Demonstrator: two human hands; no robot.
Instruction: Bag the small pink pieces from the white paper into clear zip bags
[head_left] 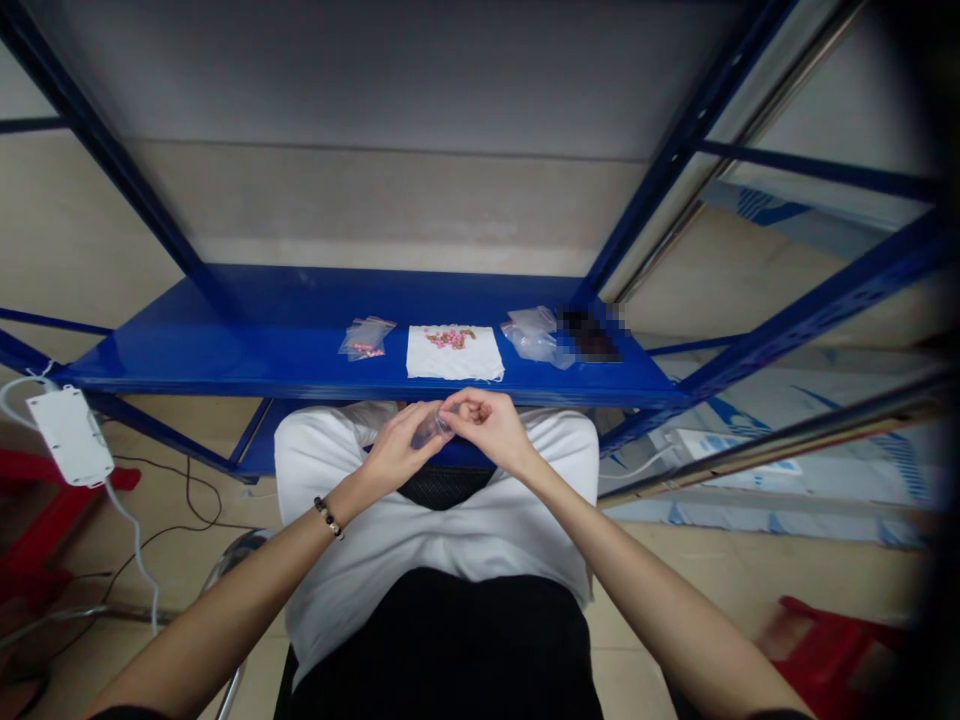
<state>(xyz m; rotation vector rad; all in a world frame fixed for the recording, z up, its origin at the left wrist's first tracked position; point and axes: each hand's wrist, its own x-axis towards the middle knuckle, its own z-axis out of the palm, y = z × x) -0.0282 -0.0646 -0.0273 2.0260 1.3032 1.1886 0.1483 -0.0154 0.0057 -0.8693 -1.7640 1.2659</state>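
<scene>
In front of the shelf edge, above my lap, my left hand point(397, 442) is closed around a small clear plastic bag point(429, 430). My right hand point(495, 428) pinches the bag's edge between thumb and forefinger, its other fingers curled. Whether anything lies inside this bag cannot be made out. Just beyond both hands, a white cloth point(454, 366) is spread on the blue shelf, bearing a loose heap of small pink and brownish bead-like pieces point(451, 338). Left of the cloth lie small clear bags point(366, 338) with pink pieces in them.
A pile of clear plastic bags point(534, 336) lies right of the cloth, beside a dark, pixelated flat object point(594, 336). Blue uprights frame the shelf point(247, 340). A white power strip point(71, 436) hangs at the left, and red stools point(829, 650) stand on the floor.
</scene>
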